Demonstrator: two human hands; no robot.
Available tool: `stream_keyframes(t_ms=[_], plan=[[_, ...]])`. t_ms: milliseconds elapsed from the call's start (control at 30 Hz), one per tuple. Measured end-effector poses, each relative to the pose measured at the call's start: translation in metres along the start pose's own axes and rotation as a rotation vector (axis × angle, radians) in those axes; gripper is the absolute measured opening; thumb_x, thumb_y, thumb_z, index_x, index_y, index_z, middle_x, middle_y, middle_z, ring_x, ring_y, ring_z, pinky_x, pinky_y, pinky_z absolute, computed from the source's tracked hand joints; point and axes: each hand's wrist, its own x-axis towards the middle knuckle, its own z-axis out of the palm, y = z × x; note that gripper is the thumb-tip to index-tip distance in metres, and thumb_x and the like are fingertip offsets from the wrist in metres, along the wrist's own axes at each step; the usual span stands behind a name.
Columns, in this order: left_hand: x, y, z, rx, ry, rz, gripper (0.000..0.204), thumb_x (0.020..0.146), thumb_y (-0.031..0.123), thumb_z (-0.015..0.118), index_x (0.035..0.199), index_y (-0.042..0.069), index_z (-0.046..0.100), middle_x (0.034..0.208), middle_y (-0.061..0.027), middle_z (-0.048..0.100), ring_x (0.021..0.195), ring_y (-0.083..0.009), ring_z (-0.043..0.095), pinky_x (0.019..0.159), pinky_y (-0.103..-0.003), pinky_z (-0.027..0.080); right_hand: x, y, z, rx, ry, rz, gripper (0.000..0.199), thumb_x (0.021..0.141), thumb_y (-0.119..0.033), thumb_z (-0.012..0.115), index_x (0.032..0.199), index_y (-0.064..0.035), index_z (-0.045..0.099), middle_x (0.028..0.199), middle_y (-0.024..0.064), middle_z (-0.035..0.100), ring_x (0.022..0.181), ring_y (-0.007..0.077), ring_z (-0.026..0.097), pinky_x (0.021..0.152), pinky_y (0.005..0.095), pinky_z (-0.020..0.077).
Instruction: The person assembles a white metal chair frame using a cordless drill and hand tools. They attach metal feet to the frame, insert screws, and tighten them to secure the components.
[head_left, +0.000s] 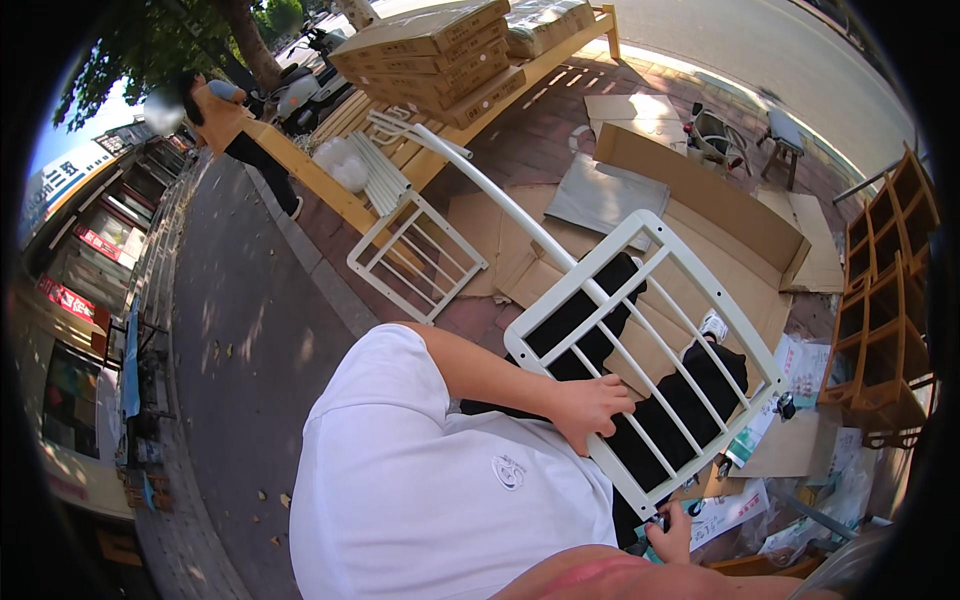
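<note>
A white metal frame with several thin bars (642, 303) rests tilted over my legs. My left hand (590, 412) is closed around its near edge rail. By the frame's lower corner is my right hand (672, 535), its fingers bent around something small and dark that I cannot make out. At the opposite corner sits a small black wheel-like piece (786, 405). A long white tube (500, 196) runs behind the frame toward the bench.
A second white barred frame (418, 256) leans by the wooden bench (560, 68), which carries stacked cardboard boxes (440, 60). Flattened cardboard (690, 235) covers the paving around my feet. Brown wooden shelving (880, 300) stands at the right, a stool (783, 140) farther off. Another person (225, 110) stands far left.
</note>
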Motion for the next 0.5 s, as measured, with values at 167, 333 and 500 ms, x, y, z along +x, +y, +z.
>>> stream_keyframes(t_ms=[167,333,500], plan=[[-0.006,-0.002,0.003,-0.007,0.016,0.013,0.039,0.053,0.038,0.086,0.08,0.01,0.082,0.128,-0.0211,0.057,0.11,-0.0362,0.053,0.094,-0.046,0.038,0.007,-0.016,-0.002,0.042,-0.062,0.101,0.02,0.069,-0.01,0.07,0.082,0.002,0.061,0.061,0.0036,0.054,0.056,0.0127,0.047,0.052,0.0329,0.0369],[-0.005,-0.002,0.002,0.009,0.019,0.017,0.038,0.053,0.038,0.086,0.079,0.01,0.082,0.128,-0.0208,0.057,0.111,-0.0363,0.052,0.095,-0.046,0.037,0.015,0.044,0.009,0.354,-0.171,0.234,0.026,0.075,-0.025,0.063,0.083,0.0004,0.064,0.067,0.0075,0.061,0.055,0.0146,0.053,0.048,0.0311,0.0388],[-0.004,-0.001,0.0,0.007,0.009,0.016,0.037,0.053,0.039,0.085,0.077,0.011,0.081,0.127,-0.0207,0.057,0.11,-0.0361,0.052,0.096,-0.046,0.038,0.015,0.072,0.002,0.777,-0.396,0.711,0.041,0.079,-0.034,0.055,0.098,0.0006,0.066,0.07,0.0124,0.064,0.056,0.0216,0.06,0.043,0.0327,0.0418]])
